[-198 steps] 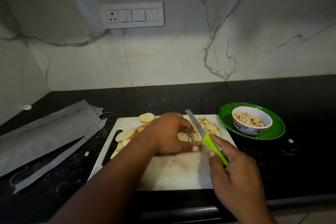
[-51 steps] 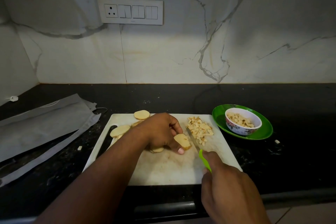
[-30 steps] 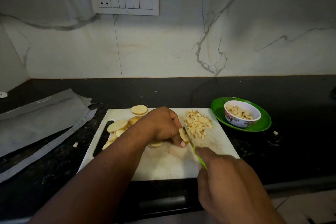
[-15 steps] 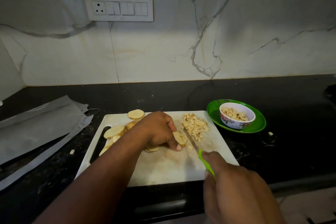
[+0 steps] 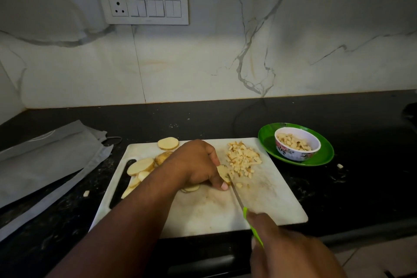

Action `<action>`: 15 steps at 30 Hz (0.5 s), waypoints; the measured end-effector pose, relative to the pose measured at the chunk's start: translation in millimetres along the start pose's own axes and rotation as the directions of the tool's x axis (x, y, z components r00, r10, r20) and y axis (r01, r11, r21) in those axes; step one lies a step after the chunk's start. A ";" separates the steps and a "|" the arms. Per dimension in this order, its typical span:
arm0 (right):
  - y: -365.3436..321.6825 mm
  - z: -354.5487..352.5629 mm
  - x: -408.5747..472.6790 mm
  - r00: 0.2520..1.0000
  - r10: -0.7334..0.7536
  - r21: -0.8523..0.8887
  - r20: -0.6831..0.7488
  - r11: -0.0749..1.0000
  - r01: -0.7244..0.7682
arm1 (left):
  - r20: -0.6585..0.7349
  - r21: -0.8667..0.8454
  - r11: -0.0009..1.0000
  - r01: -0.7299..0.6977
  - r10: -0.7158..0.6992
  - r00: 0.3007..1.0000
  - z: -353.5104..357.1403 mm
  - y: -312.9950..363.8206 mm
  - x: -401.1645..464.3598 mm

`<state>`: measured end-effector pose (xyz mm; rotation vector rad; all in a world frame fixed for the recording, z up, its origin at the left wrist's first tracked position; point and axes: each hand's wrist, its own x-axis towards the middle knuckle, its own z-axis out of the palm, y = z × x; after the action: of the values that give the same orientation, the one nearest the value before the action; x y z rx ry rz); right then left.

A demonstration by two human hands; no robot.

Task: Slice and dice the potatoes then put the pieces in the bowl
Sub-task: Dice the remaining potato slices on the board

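The left hand [image 5: 198,165] pinches a potato slice [image 5: 223,172] mid-board [image 5: 270,201]; the right hand [image 5: 291,253] grips the knife [image 5: 237,194] (blade against it). Dice [image 5: 243,160] lie near the far right corner, beside the bowl [image 5: 297,147].

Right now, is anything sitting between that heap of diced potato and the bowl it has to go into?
Nothing visible blocks the way. The diced potato pile lies at the cutting board's far right corner, and the bowl stands just beyond that edge on a green plate, whose low rim is all that lies between.
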<state>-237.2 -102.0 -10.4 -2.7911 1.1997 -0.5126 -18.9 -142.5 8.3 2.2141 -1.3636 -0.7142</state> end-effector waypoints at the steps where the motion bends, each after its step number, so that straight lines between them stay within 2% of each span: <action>1: 4.0 5.5 -5.8 1.000 -0.011 0.009 0.028 1.000 0.011 | 0.000 0.000 1.000 -0.003 0.003 1.000 0.0 -0.2 -0.1; 2: 8.5 7.2 -10.7 0.996 -0.010 -0.039 -0.089 0.999 0.006 | -0.001 0.000 1.000 -0.004 0.004 1.000 0.2 -0.4 0.0; 4: 11.9 9.3 -23.0 0.990 -0.019 -0.023 -0.139 1.000 0.016 | -0.003 -0.002 1.000 -0.005 0.005 1.000 0.3 -0.8 -0.1; 6: 7.9 -0.5 -21.4 1.000 -0.010 -0.038 -0.028 0.999 0.009 | 0.000 -0.003 1.000 -0.007 0.007 1.000 0.2 -1.4 -0.2; 7: 3.4 -8.8 -20.8 0.991 -0.001 0.106 -0.130 0.994 0.015 | 0.001 -0.001 1.000 -0.008 0.008 1.000 0.3 -1.5 -0.6; 8: 0.5 -13.6 -17.2 0.989 0.051 0.128 -0.138 0.991 -0.033 | 0.003 -0.002 1.000 -0.008 0.008 1.000 0.1 -1.0 -1.3; 11: -2.3 -16.4 10.2 0.999 0.039 0.018 -0.011 0.999 -0.039 | 0.002 -0.019 1.000 -0.004 0.004 1.000 0.0 -1.2 -2.7; 15: -11.3 -2.0 27.5 0.999 -0.003 0.046 -0.049 0.999 0.005 | -0.002 -0.016 0.999 -0.029 0.029 1.000 0.1 -3.0 -1.3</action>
<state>-212.4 -113.6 1.2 -2.7584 1.1753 -0.6052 -17.5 -140.1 6.6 2.1776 -1.3811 -0.7110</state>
